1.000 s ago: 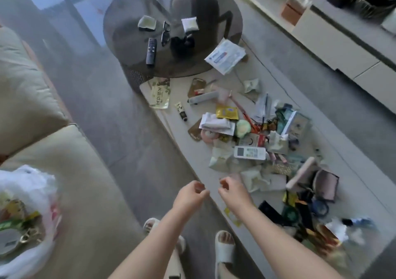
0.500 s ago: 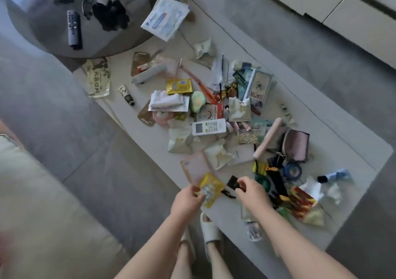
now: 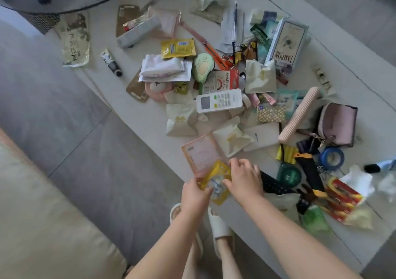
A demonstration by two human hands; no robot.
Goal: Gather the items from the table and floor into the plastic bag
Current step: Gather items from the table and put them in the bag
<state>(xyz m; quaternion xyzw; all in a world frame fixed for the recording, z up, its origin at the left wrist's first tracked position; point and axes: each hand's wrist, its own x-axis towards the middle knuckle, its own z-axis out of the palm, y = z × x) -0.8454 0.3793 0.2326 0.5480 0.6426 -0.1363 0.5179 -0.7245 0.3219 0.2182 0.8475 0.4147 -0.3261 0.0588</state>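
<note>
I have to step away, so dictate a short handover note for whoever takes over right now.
Left hand: pinches the yellow packet at the near table edge.
Right hand: fingers curled on the same packet; exact grip unclear.
Pink card lies just beyond the packet.
Plastic bag: not in view.
Done: nothing visibly bagged.
Left: nearly everything on the table, including the white remote, blue tape roll and tampon box.

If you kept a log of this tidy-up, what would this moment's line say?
stage: picking up | left hand: pinches yellow packet | right hand: on same packet | place: near edge of white table | plastic bag: out of view
</note>
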